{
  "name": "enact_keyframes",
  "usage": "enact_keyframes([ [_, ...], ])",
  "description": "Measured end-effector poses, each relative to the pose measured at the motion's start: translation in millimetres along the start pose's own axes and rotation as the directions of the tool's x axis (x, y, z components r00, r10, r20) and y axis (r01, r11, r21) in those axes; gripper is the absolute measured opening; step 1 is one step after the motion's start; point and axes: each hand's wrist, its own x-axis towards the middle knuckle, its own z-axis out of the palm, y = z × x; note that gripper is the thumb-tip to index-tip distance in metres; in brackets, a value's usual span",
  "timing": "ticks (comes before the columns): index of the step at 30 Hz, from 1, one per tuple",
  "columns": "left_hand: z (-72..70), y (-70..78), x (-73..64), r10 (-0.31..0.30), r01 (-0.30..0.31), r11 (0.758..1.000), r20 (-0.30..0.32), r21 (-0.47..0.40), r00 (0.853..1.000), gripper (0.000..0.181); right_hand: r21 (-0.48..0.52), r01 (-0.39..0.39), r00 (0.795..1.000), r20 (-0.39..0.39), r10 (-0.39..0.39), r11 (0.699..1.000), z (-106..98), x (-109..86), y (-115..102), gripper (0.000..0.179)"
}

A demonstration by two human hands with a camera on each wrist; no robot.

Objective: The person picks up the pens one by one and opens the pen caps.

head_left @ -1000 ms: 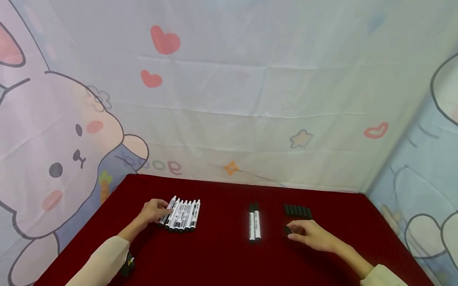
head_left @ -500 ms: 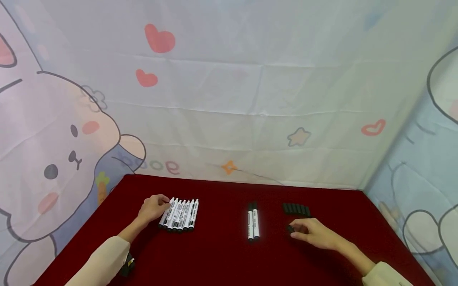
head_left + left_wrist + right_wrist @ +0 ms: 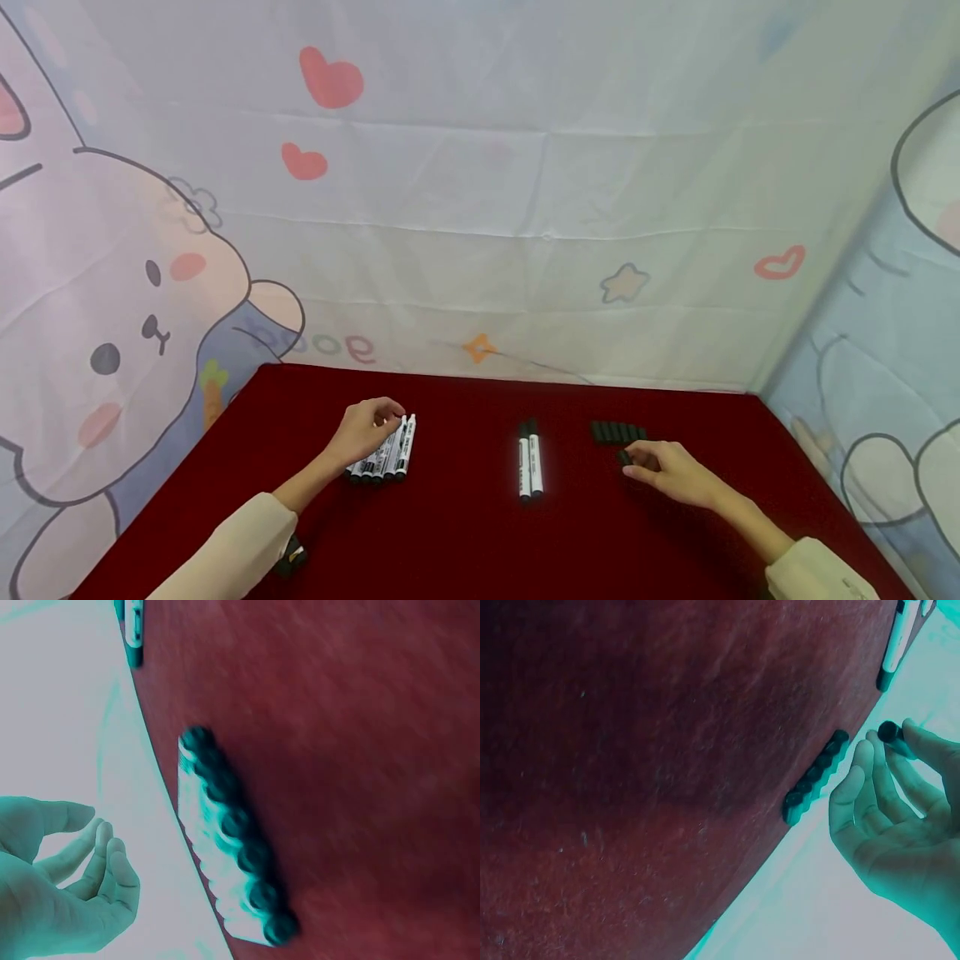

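In the head view my left hand [image 3: 365,435] is over a row of several white uncapped markers [image 3: 406,446], covering part of them. Its fingers are loosely bent with nothing between them, as the left wrist view shows; there the markers' black ends [image 3: 240,823] line up beside the hand. My right hand [image 3: 678,475] pinches a black marker cap [image 3: 892,733] between thumb and forefinger. Just behind that hand a row of several black caps [image 3: 618,432] lies side by side. Between the hands are two capped white markers [image 3: 536,462], side by side.
A dark red cloth [image 3: 465,542] covers the table. At the left sleeve lies a small black object [image 3: 291,557] with a light mark, partly hidden by the sleeve. A printed fabric backdrop [image 3: 480,208] stands along the back and right edges.
My left hand has moved right from the left end of the marker row to over its middle. My right hand, still pinching the cap, has shifted slightly right and back toward the cap row.
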Motion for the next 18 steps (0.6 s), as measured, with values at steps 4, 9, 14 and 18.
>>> enact_keyframes([
  [4,8.2,15.0,2.3,0.064,-0.063,0.998,0.042,-0.012,0.997,0.012,-0.011,-0.037,0.998,-0.048,0.037,0.999,-6,-0.3,5,0.04],
  [9,19.2,24.4,6.4,0.128,-0.122,0.991,0.099,-0.063,0.987,0.013,-0.003,-0.09,0.992,-0.09,0.09,0.996,-13,-0.2,13,0.044],
  [14,32.1,33.0,7.0,0.156,-0.145,0.986,0.146,-0.081,0.977,0.014,0.017,-0.164,0.981,-0.104,0.165,0.986,-17,-0.8,23,0.045],
  [18,45.6,41.3,9.0,0.19,-0.176,0.981,0.201,-0.086,0.961,0.016,0.027,-0.223,0.966,-0.126,0.225,0.974,-19,-2.0,31,0.047],
])
